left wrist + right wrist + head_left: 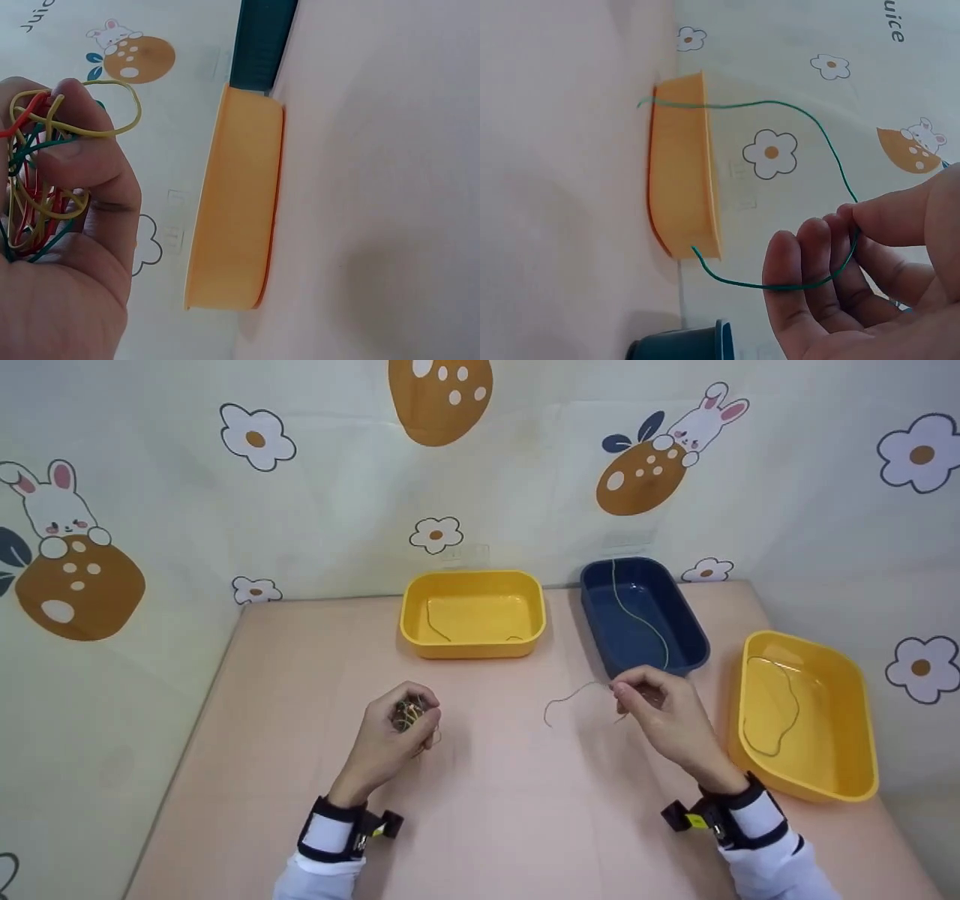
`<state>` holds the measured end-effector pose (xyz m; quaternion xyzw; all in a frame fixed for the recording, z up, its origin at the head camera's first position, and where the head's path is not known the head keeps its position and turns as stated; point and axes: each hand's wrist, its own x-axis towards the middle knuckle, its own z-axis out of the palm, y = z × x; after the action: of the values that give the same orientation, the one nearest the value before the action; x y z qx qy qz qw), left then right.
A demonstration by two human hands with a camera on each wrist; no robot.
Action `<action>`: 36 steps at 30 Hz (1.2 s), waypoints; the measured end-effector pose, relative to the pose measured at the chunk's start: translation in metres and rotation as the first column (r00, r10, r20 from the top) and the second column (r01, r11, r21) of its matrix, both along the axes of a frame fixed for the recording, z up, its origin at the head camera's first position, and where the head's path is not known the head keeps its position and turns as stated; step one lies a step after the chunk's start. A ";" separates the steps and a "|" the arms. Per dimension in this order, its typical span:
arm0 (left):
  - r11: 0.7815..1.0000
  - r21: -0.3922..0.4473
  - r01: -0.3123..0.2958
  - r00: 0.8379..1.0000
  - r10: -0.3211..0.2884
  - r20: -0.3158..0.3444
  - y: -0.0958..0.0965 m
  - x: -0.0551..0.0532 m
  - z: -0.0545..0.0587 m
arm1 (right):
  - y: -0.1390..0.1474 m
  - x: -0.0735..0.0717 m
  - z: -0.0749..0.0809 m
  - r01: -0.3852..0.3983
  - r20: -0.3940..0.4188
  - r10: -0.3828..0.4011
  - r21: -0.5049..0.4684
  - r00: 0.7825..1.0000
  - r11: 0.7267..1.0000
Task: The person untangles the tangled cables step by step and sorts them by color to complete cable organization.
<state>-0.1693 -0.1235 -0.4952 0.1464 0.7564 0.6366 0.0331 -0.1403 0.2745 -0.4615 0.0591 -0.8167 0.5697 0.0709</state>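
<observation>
Left hand (390, 735) clenches a tangle of rubber bands (41, 172); right hand (660, 712) pinches one green band (780, 195) — a loose pinch could let it slip onto the table (495, 810).

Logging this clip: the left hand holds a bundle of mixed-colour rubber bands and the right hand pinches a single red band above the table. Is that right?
Not quite: the single band pinched by the right hand is green, not red, as the right wrist view shows. The left hand does hold the bundle of mixed-colour rubber bands.
</observation>
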 end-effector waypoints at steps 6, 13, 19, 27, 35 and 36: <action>1.000 -0.003 -0.016 1.000 0.016 0.015 0.000 0.002 -0.002 | 0.023 0.018 0.013 0.062 0.017 -0.061 -0.043 0.998 0.997; 1.000 0.011 -0.026 1.000 0.026 0.011 -0.001 0.003 -0.002 | 0.068 0.046 0.031 0.357 -0.156 -0.344 0.058 0.926 0.932; 0.999 0.030 -0.031 0.999 0.030 0.017 -0.003 0.003 -0.004 | 0.118 0.059 0.030 0.637 -0.322 -0.557 0.252 0.765 0.729; 0.997 0.071 -0.027 1.000 0.027 0.000 -0.001 0.001 -0.004 | 0.155 0.056 0.007 0.635 -0.320 -0.561 0.532 0.764 0.561; 0.991 0.124 -0.048 0.999 0.048 0.007 0.007 -0.002 -0.001 | 0.171 0.047 -0.005 0.404 -0.105 -0.480 0.709 0.871 0.578; 0.991 0.126 -0.054 0.999 0.053 0.007 0.008 -0.003 0.000 | 0.173 0.047 -0.005 0.366 -0.059 -0.476 0.723 0.877 0.586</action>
<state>-0.1722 -0.1156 -0.4951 0.1265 0.7184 0.6840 0.0082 -0.0936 0.4472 -0.4663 -0.1541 -0.9652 0.1759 0.1173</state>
